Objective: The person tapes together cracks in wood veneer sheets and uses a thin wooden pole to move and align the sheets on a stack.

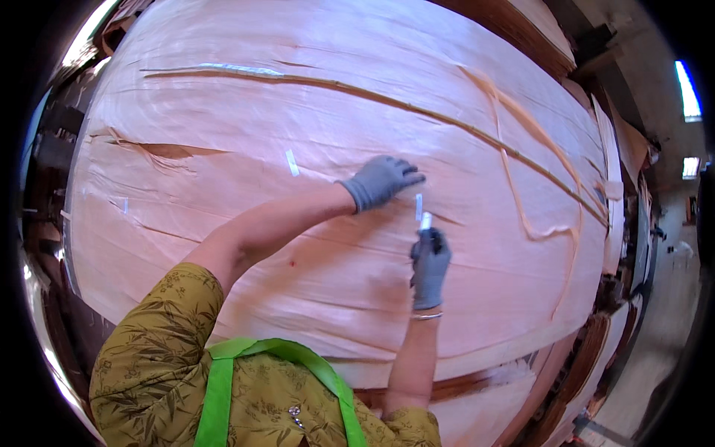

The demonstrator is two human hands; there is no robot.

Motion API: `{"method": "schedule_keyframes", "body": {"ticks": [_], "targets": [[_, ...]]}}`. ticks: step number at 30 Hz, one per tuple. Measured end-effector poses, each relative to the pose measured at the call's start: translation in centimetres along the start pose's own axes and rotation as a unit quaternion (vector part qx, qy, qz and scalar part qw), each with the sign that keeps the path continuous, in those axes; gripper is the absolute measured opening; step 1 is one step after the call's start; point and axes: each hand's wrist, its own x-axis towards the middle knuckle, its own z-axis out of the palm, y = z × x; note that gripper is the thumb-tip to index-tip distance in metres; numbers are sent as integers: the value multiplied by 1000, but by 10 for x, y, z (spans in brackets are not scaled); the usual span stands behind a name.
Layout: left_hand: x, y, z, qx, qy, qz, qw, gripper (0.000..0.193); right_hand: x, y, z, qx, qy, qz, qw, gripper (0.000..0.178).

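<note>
A wide, pale pinkish wood veneer sheet [298,223] spreads beneath both hands. My left hand [380,182], in a grey glove, lies over its middle, with the fingers stretched out and nothing in them. Closer to me, my right hand [431,268], gloved in grey, is closed round a small white object [425,221] whose end pokes out at the top; its kind is not clear. Just beyond that end, a short white tape strip [418,206] lies on the veneer near a narrow split. Another white strip [292,162] sits left of my left hand.
A long thin wooden stick [417,110] crosses the far part of the sheet. Loose curled veneer strips [521,119] lie at the right. A dark, open tear [175,150] shows at the left. More stacked veneer [521,30] stands beyond the far edge.
</note>
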Motion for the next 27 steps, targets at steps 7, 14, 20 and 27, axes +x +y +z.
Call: {"method": "schedule_keyframes", "body": {"ticks": [7,14,20,27], "targets": [[41,-82,-1,69,102,-44,991,26,151,-45,12,57,-99,-5,993,20],[68,-86,8,-16,265,52,963,28,217,-17,37,-488,-178,-359,775,24],[81,-70,36,149,142,26,978,12,229,-10,9,-56,-125,135,981,10],[93,-69,56,150,36,-32,987,19,176,1,49,-177,-60,18,982,13]]}}
